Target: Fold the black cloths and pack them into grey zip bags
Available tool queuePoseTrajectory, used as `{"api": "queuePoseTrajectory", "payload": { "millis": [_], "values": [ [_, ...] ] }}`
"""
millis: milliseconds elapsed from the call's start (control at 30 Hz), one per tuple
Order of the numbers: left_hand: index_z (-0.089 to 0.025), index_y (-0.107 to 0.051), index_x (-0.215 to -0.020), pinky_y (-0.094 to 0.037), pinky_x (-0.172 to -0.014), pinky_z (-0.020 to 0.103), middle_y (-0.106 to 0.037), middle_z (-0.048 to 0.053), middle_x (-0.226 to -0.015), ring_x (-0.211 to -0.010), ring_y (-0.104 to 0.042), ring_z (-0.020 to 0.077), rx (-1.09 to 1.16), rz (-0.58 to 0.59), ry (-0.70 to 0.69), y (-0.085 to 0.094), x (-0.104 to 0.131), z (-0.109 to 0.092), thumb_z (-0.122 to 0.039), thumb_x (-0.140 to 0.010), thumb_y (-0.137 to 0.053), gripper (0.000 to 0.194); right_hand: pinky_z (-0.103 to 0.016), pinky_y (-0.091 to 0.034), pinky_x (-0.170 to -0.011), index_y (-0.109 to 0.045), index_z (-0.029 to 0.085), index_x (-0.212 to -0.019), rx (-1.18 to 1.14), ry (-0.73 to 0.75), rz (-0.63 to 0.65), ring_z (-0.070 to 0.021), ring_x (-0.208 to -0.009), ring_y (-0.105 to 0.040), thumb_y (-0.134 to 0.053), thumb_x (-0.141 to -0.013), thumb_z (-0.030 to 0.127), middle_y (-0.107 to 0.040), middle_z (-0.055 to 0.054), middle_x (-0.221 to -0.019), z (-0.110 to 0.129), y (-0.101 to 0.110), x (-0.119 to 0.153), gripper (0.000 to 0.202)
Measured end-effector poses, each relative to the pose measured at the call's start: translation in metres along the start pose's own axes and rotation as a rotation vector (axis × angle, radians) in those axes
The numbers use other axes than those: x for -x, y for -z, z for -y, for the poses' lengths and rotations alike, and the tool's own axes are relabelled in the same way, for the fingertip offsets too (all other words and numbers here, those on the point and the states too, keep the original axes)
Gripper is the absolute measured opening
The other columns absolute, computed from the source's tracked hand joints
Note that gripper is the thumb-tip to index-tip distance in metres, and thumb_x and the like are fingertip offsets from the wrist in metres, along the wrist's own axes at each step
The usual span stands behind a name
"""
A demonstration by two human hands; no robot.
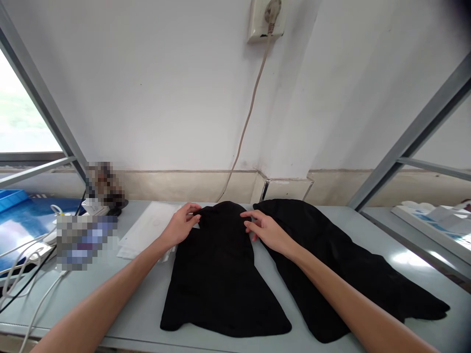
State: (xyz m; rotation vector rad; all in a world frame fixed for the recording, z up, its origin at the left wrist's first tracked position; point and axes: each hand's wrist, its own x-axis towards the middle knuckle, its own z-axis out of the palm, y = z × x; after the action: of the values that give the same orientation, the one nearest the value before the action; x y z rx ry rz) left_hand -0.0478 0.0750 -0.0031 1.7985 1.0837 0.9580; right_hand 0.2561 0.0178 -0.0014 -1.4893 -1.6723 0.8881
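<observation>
A black cloth piece [224, 279] lies flat on the grey table [140, 314], its narrow rounded end toward the wall. At that end's left edge is my left hand [181, 224], thumb and fingertips closed on the cloth's edge. My right hand [267, 230] is at the opposite edge, fingers bent and apart, fingertips at the cloth's border. Under my right forearm, a second, longer black cloth [331, 250] stretches to the right side of the table.
Clear plastic bags [149, 228] lie left of the cloth. White cables [44, 299] and a power strip [93, 211] are at the left. A cord [250, 113] hangs from a wall socket [256, 22]. Metal frame bars [408, 137] slant at both sides.
</observation>
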Motion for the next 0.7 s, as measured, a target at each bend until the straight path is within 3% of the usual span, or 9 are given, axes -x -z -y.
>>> {"api": "queuePoseTrajectory", "payload": {
  "millis": [133,233,333,400,500,567,633,700],
  "values": [
    [-0.027,-0.042,-0.145,-0.058,-0.103,0.049,-0.054,0.015,-0.152,-0.125,-0.066,0.0280,-0.133,-0.011,-0.031,-0.001,0.003,0.009,-0.033,-0.100,-0.055,0.046,-0.034,-0.059,-0.067,-0.066,0.020,-0.126,0.035,0.000,-0.019,-0.0175,-0.058,-0.070,-0.053,-0.098,0.036,-0.072,-0.001,-0.079,-0.008,-0.001,-0.003,0.035],
    [-0.029,-0.033,-0.154,-0.055,-0.108,0.050,-0.042,0.015,-0.162,-0.137,-0.057,0.0299,-0.273,0.032,-0.119,-0.003,0.009,0.009,-0.033,-0.102,-0.053,0.056,-0.038,-0.061,-0.079,-0.061,0.022,-0.134,0.073,0.036,-0.041,-0.0204,-0.073,-0.075,-0.055,-0.097,0.036,-0.075,-0.005,-0.097,-0.013,-0.003,-0.005,0.041],
    [-0.030,-0.032,-0.157,-0.046,-0.117,0.052,-0.035,0.013,-0.166,-0.148,-0.045,0.0305,-0.518,0.085,-0.263,-0.007,0.018,0.006,-0.038,-0.104,-0.053,0.058,-0.042,-0.059,-0.092,-0.053,0.026,-0.143,0.136,0.097,-0.078,-0.0252,-0.103,-0.073,-0.057,-0.094,0.037,-0.067,-0.009,-0.129,-0.015,-0.007,-0.004,0.050],
    [-0.027,-0.040,-0.154,-0.035,-0.124,0.055,-0.035,0.013,-0.166,-0.154,-0.035,0.0319,-0.698,0.087,-0.346,-0.011,0.023,0.006,-0.041,-0.105,-0.051,0.051,-0.047,-0.056,-0.096,-0.053,0.024,-0.140,0.209,0.116,-0.115,-0.0294,-0.111,-0.068,-0.057,-0.093,0.039,-0.061,-0.013,-0.136,-0.013,-0.009,0.000,0.049],
    [-0.021,-0.054,-0.143,-0.021,-0.127,0.061,-0.046,0.015,-0.160,-0.155,-0.030,0.0351,-0.890,0.089,-0.377,-0.017,0.026,0.011,-0.043,-0.108,-0.045,0.042,-0.059,-0.049,-0.094,-0.065,0.021,-0.099,0.337,0.115,-0.127,-0.0386,-0.102,-0.063,-0.061,-0.091,0.045,-0.068,-0.016,-0.102,-0.007,-0.012,0.010,0.026],
    [-0.019,-0.055,-0.142,-0.023,-0.126,0.061,-0.049,0.016,-0.158,-0.154,-0.033,0.0363,-0.932,0.086,-0.350,-0.019,0.027,0.016,-0.046,-0.109,-0.041,0.045,-0.061,-0.046,-0.091,-0.056,0.025,-0.070,0.389,0.123,-0.083,-0.0398,-0.092,-0.061,-0.065,-0.088,0.048,-0.062,-0.011,-0.075,-0.001,-0.014,0.016,0.030],
    [-0.020,-0.054,-0.144,-0.027,-0.124,0.061,-0.047,0.017,-0.159,-0.154,-0.034,0.0365,-0.936,0.067,-0.335,-0.020,0.027,0.021,-0.049,-0.109,-0.038,0.048,-0.057,-0.045,-0.089,-0.048,0.027,-0.063,0.393,0.141,-0.025,-0.0357,-0.084,-0.059,-0.063,-0.089,0.045,-0.059,-0.007,-0.067,0.005,-0.017,0.019,0.036],
    [-0.021,-0.053,-0.145,-0.028,-0.123,0.061,-0.046,0.016,-0.160,-0.154,-0.034,0.0359,-0.931,0.052,-0.338,-0.020,0.028,0.024,-0.050,-0.109,-0.036,0.049,-0.050,-0.046,-0.086,-0.048,0.027,-0.067,0.357,0.149,0.014,-0.0309,-0.080,-0.058,-0.058,-0.092,0.041,-0.060,-0.005,-0.071,0.009,-0.020,0.020,0.030]
  ]
}}
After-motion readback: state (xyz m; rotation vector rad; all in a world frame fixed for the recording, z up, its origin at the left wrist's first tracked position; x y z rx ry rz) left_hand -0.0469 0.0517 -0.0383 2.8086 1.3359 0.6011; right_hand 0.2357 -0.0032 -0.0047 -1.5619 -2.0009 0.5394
